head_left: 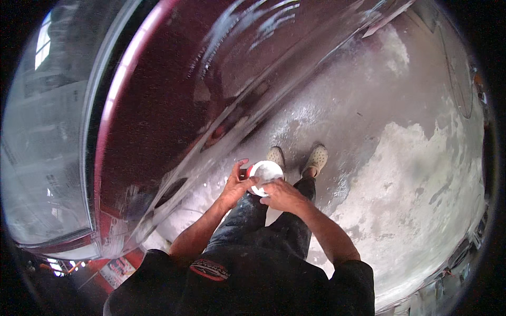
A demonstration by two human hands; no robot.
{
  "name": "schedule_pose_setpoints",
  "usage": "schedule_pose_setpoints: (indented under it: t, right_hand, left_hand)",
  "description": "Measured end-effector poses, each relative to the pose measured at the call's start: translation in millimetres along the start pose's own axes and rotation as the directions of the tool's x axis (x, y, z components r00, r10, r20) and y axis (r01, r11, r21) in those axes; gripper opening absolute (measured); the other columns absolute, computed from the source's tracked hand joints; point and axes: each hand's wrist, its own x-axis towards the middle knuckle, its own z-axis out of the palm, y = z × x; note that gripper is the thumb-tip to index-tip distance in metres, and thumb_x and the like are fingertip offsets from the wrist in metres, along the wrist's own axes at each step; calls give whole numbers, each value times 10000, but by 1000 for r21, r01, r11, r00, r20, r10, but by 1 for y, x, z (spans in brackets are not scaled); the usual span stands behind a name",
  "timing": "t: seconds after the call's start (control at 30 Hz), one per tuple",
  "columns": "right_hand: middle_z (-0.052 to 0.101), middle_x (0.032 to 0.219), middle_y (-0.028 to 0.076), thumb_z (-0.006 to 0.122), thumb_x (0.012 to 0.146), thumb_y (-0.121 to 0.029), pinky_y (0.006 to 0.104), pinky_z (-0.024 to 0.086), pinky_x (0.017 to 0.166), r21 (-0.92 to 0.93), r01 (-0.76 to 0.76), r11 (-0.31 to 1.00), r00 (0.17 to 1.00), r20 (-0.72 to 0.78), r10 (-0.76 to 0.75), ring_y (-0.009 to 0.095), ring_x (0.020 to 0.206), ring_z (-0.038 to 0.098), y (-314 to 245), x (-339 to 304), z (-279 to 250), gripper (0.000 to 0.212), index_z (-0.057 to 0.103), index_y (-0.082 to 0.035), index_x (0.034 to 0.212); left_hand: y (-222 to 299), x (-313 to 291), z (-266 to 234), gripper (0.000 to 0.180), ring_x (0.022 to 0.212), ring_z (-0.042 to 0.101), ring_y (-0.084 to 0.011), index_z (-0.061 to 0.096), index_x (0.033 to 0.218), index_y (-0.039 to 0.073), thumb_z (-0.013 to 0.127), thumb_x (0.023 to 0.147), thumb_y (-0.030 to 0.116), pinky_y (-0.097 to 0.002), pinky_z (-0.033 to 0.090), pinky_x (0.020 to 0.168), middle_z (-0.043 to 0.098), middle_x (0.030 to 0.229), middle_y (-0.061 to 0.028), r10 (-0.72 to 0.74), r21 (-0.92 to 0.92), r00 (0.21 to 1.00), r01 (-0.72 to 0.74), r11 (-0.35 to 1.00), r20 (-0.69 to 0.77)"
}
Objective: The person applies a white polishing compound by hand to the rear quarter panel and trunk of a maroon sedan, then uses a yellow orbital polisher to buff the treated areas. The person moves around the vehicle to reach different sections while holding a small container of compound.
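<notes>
In front of my body I hold a round white thing with a pale rim, a greyer middle and red on its left side (267,175). Whether it is a tub or a thick pad, I cannot tell. My left hand (235,185) grips its left edge, thumb on the near side and a finger raised at the far side. On the near right, my right hand (283,195) has its fingers over the rim and partly hides the middle. To the left stands a dark maroon car (153,121) with whitish curved smears (247,26) on its panel.
The car's window (47,131) fills the far left, with its lower body close beside my left arm. My feet, in pale clogs (317,158), stand on a wet-looking grey floor (379,158) with whitish patches. A thin cable or hose (453,95) lies at the far right.
</notes>
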Motion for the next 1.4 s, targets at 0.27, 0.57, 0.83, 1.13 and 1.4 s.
schedule_pose_setpoints:
  t: [0.27, 0.57, 0.83, 1.13, 1.4]
  right_hand:
    - [352, 1418, 346, 744, 854, -399, 526, 392, 1081, -125, 170, 978, 532, -824, -198, 504, 1288, 418, -42, 77, -102, 937, 259, 63, 1508]
    - [308, 1402, 387, 675, 901, -510, 525, 358, 1081, -92, 284, 954, 286, -942, -175, 511, 1283, 386, -39, 100, -136, 1002, 186, 135, 1493]
    - [306, 1437, 362, 673, 882, -563, 553, 285, 1134, -80, 390, 917, 371, -898, -236, 512, 1342, 350, -10, 101, -72, 1000, 251, 108, 1491]
    - [499, 1161, 250, 577, 980, -401, 484, 425, 905, -593, 172, 786, -259, -797, -545, 397, 1023, 517, 7, 116, -228, 544, 509, 81, 1221]
    - [349, 1367, 334, 525, 931, -659, 515, 329, 1094, -179, 249, 952, 24, -981, -191, 443, 1312, 380, 13, 138, -72, 968, 298, 140, 1428]
  left_hand:
    - [-18, -6, 23, 816, 1074, 567, -226, 321, 1491, 63, 784, 834, 200, -361, 496, 882, 567, 1214, -127, -131, -106, 980, 116, 988, -148]
    - [-28, -30, 55, 742, 963, 559, -173, 402, 1435, 85, 786, 821, 248, -322, 481, 803, 575, 1126, -98, -115, -81, 961, 98, 992, -251]
    - [-54, -29, 32, 792, 1191, 521, -262, 321, 1494, 52, 757, 844, 173, -405, 438, 1009, 543, 1288, -178, -93, -29, 985, 90, 996, -142]
    - [-102, -32, -9, 761, 1120, 546, -219, 329, 1499, 110, 749, 864, 119, -375, 458, 991, 558, 1216, -131, -133, -39, 982, 129, 991, -133]
    - [-115, -29, -18, 770, 1115, 538, -212, 324, 1501, 108, 751, 861, 120, -379, 439, 1009, 556, 1193, -123, -112, -7, 986, 112, 994, -126]
